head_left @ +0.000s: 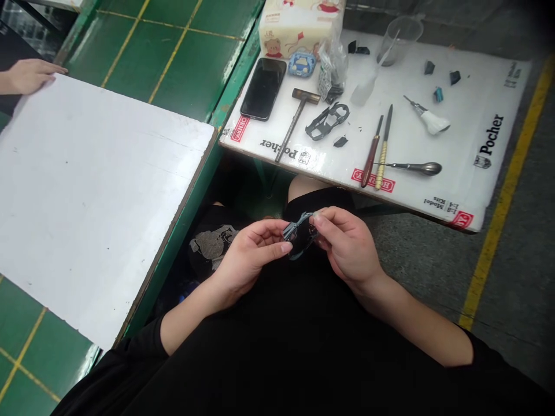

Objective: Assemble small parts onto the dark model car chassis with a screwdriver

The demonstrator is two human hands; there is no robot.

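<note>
Above my lap, my left hand (264,245) and my right hand (342,237) pinch a small blue-grey model car body shell (298,227) from its two sides. My fingers hide much of the shell, and its lower edge hangs dark against my black clothing. A similar dark grey model car body shell (327,121) lies on the work table beyond, with a small dark fragment (340,141) beside it. To the right of these lie a red-handled file (372,156), a yellow-wrapped file (384,151) and a metal-handled pointed tool (418,168).
The work table (459,190) also bears a hammer (299,112), a phone (263,89), a tissue pack (299,26), a plastic bag (333,66), a clear cup (401,37) and a white-handled tool (429,118). At left, another person's hand (32,76) rests on a white board (99,190).
</note>
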